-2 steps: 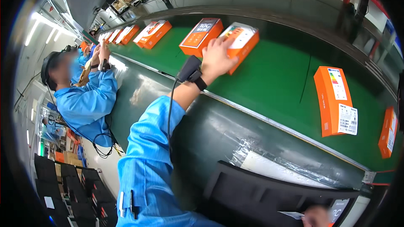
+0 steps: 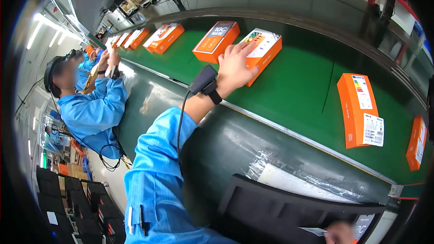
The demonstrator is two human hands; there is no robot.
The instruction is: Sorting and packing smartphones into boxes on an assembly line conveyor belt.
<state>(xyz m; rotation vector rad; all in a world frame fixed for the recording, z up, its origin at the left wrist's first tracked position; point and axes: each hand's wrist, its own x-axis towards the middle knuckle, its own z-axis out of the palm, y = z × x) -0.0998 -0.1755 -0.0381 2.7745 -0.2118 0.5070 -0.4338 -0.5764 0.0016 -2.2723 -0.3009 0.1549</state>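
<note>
1. Box handling: the orange box [image 2: 262,52] under the left hand [image 2: 235,68] looks like a stiff, light carton with a glossy white-and-orange top, so I judge it slippery on its faces and easiest to take by the two long edges.
2. Position: it lies flat on the green conveyor belt [image 2: 298,86], touching or nearly touching a second orange carton [image 2: 216,40] on its left, with more cartons in a row farther up the belt.
3. Left hand: it lies flat on the box, fingers spread and extended, pressing or reaching over the near corner; nothing is gripped. A black wrist scanner [image 2: 203,80] with a cable sits on that wrist.
4. Right hand [image 2: 339,233]: only a blurred part shows at the bottom edge by a black tray [image 2: 271,208]; I cannot tell whether it is open or closed.
5. Change: against the earlier frame, the left hand and box sit in nearly the same place; the hand has barely shifted.
</note>
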